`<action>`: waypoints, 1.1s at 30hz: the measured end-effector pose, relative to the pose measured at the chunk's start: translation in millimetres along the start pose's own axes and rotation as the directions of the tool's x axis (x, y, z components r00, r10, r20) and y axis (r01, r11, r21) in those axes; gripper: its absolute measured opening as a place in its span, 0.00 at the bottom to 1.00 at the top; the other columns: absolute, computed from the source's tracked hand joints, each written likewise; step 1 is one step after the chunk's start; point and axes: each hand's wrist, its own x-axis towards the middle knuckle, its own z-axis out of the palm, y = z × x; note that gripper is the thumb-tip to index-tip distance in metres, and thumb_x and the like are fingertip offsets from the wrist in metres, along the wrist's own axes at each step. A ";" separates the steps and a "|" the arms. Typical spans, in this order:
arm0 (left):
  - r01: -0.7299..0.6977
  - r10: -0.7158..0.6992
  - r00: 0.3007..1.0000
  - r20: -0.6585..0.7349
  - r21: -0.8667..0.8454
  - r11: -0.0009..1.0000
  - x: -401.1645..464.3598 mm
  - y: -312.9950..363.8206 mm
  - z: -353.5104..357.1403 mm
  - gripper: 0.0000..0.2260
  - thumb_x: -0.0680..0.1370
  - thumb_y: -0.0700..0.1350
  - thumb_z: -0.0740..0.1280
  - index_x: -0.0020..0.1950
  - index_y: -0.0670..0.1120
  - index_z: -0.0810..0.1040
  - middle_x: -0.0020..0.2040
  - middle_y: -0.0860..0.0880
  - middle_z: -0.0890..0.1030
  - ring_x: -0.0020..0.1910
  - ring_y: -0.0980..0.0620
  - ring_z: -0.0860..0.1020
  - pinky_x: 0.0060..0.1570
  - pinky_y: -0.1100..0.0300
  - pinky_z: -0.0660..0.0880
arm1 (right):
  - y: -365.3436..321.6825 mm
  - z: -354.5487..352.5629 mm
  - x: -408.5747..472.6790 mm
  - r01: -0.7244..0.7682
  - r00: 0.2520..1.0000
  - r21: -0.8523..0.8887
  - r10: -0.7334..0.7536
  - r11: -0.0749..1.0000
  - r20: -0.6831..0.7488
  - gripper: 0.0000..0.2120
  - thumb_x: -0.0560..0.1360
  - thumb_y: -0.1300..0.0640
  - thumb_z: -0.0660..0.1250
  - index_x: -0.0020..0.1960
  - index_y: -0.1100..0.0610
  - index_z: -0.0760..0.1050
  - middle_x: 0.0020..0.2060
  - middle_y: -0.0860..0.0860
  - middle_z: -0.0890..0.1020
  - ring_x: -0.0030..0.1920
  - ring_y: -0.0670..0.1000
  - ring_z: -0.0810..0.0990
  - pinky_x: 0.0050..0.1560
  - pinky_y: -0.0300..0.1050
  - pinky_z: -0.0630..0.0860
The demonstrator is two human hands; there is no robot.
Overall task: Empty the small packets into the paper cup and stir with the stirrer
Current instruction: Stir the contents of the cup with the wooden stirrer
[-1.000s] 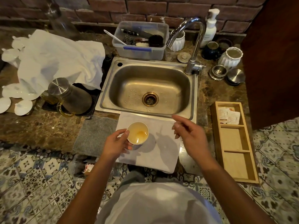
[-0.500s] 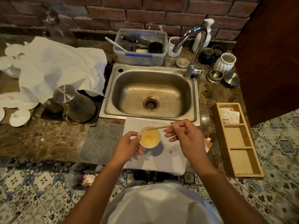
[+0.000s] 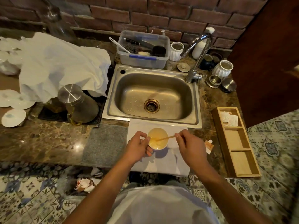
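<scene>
- Left hand [image 3: 137,147] wraps its fingers around the paper cup [image 3: 157,138] on a white cloth [image 3: 166,160]
- Right hand [image 3: 191,145] pinches the wooden stirrer [image 3: 165,138], its tip dipped in the cup's yellow liquid

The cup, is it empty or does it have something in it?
Not empty. The cup holds yellowish liquid, and the stirrer dips into it, held by the right hand.
</scene>
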 end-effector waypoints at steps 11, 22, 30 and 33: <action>-0.042 0.039 0.999 -0.031 -0.074 0.996 0.3 -14.0 0.0 0.05 0.83 0.46 0.63 0.54 0.44 0.73 0.32 0.42 0.83 0.28 0.47 0.80 0.31 0.56 0.72 | -17.7 2.4 59.5 0.642 0.763 -0.298 -0.552 0.707 0.336 0.25 0.82 0.38 0.51 0.51 0.46 0.85 0.42 0.45 0.88 0.38 0.50 0.84 0.33 0.44 0.77; -0.017 0.018 1.000 0.009 -0.095 0.995 4.5 -13.4 -1.3 0.05 0.83 0.47 0.64 0.53 0.46 0.72 0.31 0.44 0.83 0.28 0.45 0.80 0.31 0.55 0.71 | -27.8 12.3 71.8 0.711 0.692 -0.366 -0.508 0.600 0.513 0.15 0.83 0.46 0.62 0.53 0.52 0.84 0.41 0.51 0.86 0.38 0.54 0.83 0.35 0.41 0.74; -0.060 0.067 0.995 0.075 -0.085 0.995 0.6 -6.7 -3.9 0.10 0.84 0.46 0.62 0.63 0.57 0.74 0.33 0.42 0.82 0.33 0.41 0.84 0.35 0.53 0.76 | -39.1 -1.0 76.9 0.780 0.589 -0.302 -0.480 0.548 0.651 0.12 0.82 0.51 0.65 0.60 0.55 0.82 0.48 0.54 0.86 0.43 0.55 0.84 0.43 0.43 0.77; -0.048 0.055 0.994 0.093 -0.073 0.996 1.9 -7.7 -7.2 0.12 0.84 0.47 0.62 0.67 0.56 0.74 0.34 0.41 0.83 0.37 0.37 0.84 0.39 0.48 0.77 | -40.9 0.2 72.1 0.780 0.576 -0.264 -0.487 0.567 0.656 0.13 0.82 0.49 0.62 0.56 0.54 0.83 0.45 0.55 0.86 0.42 0.57 0.83 0.44 0.47 0.79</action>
